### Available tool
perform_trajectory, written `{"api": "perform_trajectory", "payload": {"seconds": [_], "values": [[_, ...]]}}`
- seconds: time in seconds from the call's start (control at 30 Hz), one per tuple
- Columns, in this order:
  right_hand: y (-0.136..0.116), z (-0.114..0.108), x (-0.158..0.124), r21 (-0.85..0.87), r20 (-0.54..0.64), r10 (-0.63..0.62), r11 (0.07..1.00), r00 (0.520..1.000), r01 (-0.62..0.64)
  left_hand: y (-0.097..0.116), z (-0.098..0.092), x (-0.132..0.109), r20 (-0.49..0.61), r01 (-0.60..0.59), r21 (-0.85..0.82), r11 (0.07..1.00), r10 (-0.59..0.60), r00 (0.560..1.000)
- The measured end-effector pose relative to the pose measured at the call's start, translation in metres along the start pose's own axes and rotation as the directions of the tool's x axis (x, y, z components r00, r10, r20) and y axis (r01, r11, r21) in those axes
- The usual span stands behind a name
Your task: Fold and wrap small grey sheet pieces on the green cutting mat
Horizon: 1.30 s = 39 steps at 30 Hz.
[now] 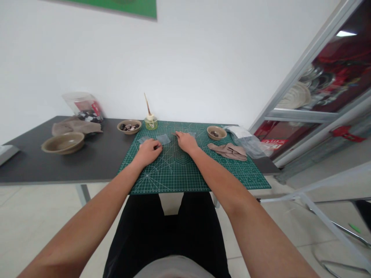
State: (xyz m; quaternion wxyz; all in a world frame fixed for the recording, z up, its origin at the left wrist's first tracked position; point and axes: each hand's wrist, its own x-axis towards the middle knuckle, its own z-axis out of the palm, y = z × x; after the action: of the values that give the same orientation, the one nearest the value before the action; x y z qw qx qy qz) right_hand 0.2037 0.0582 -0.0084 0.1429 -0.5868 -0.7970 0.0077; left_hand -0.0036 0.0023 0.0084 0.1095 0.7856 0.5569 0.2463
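Both my hands rest on a green cutting mat (pixel 185 173) on a dark table. My left hand (pixel 149 151) is curled, its fingertips pinching the edge of a small clear plastic piece (pixel 164 139). Another clear piece (pixel 143 139) lies just left of it. My right hand (pixel 185 142) lies knuckles up with fingers bent, pressing on a thin clear sheet (pixel 189 134) near the mat's far edge. What the right fingers grip, if anything, is hidden.
A small bowl of dark bits (pixel 216 132), a beige cloth (pixel 230 151) and a clear bag (pixel 246 141) sit at the mat's right. A glue jar with a brush (pixel 151 122), a bowl of beads (pixel 129 126), a large bowl (pixel 63 142) and a plastic bag (pixel 84 106) stand left.
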Motion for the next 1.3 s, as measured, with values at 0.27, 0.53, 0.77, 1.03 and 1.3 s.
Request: {"api": "perform_trajectory", "payload": {"seconds": [0.27, 0.53, 0.77, 1.03, 1.3], "values": [[-0.005, -0.005, -0.005, -0.045, 0.009, 0.022, 0.999, 1.0, -0.021, 0.001, 0.0, 0.0, -0.003, 0.013, 0.022, 1.0, -0.013, 1.0], [-0.01, -0.009, -0.009, -0.022, 0.026, 0.133, 0.991, 0.991, -0.133, -0.003, -0.001, 0.001, -0.13, 0.067, -0.072, 0.995, -0.076, 0.989], [-0.023, -0.016, -0.004, -0.001, 0.044, 0.186, 0.983, 0.982, -0.186, -0.005, -0.01, -0.002, -0.364, 0.178, -0.197, 0.964, -0.24, 0.9], [-0.04, -0.011, 0.0, -0.064, -0.013, 0.143, 0.988, 0.99, -0.144, -0.014, -0.005, 0.002, -0.35, 0.168, -0.247, 0.954, -0.25, 0.903], [-0.066, -0.001, 0.009, -0.022, 0.088, -0.095, 0.995, 0.992, 0.097, -0.015, -0.002, 0.003, -0.311, 0.166, -0.281, 0.945, -0.254, 0.916]]}}
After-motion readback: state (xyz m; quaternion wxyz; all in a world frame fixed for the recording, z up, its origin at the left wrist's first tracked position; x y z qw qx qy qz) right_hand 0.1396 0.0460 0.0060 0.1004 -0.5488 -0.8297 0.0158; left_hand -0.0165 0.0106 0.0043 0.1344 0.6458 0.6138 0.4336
